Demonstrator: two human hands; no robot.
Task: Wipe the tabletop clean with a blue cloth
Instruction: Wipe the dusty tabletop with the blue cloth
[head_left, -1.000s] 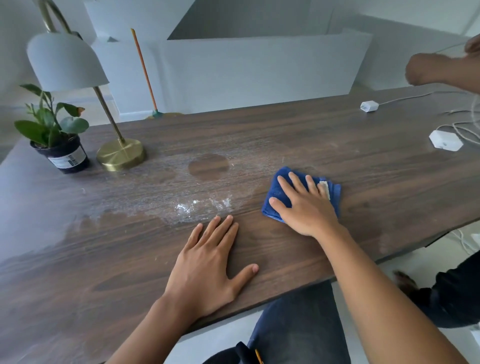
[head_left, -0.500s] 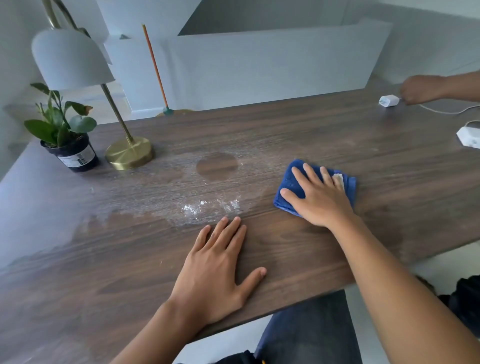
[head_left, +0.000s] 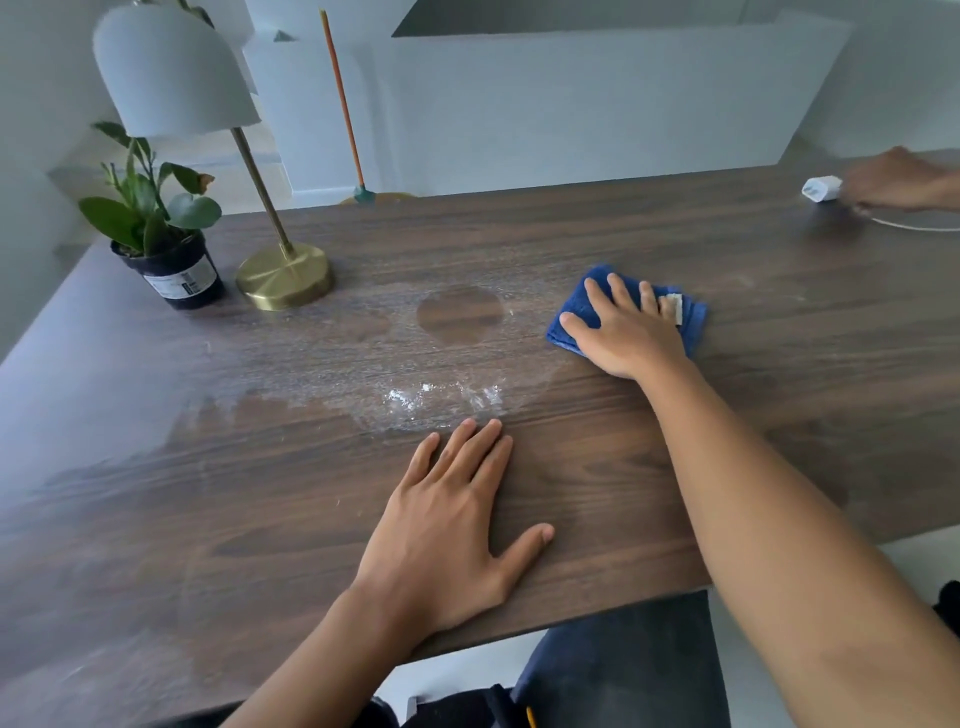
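Observation:
A folded blue cloth (head_left: 693, 319) lies on the dark wooden tabletop (head_left: 779, 364), right of centre. My right hand (head_left: 623, 332) presses flat on top of it, fingers spread, covering most of it. A white tag shows by my little finger. My left hand (head_left: 452, 525) rests palm down on bare wood near the front edge, fingers apart, holding nothing. Between the hands and further left spreads a whitish powdery smear (head_left: 441, 400) with small white clumps and a clean round patch (head_left: 460, 314) inside it.
A brass-based lamp (head_left: 283, 275) with a grey shade and a potted plant (head_left: 171, 260) stand at the back left. Another person's hand (head_left: 898, 182) touches a white charger (head_left: 821, 188) and its cable at the far right. An orange broom handle (head_left: 343, 104) leans behind the table.
My right hand and the cloth have slid away from me, toward the table's back. The other person's hand came down onto the table by the charger. My left hand stayed put.

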